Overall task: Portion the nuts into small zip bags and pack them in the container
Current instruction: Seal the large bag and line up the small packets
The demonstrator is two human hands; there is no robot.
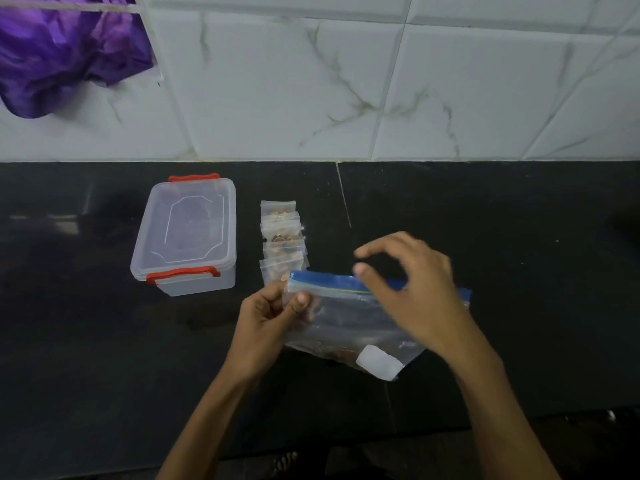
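A large clear zip bag [349,320] with a blue seal strip lies on the black counter, a few nuts showing near its lower edge. My left hand [266,320] pinches the bag's left corner just under the seal. My right hand [412,289] hovers over the seal strip, fingers loosely curved, holding nothing. A row of several small zip bags [282,242] with nuts in them lies just beyond the big bag. To their left stands a clear plastic container [187,233], lid on, with red clips.
The black counter [519,271] ends at a white marble-tiled wall. A purple cloth [59,53] hangs at the upper left. The counter's front edge runs below my forearms, with toes visible on the floor [285,460].
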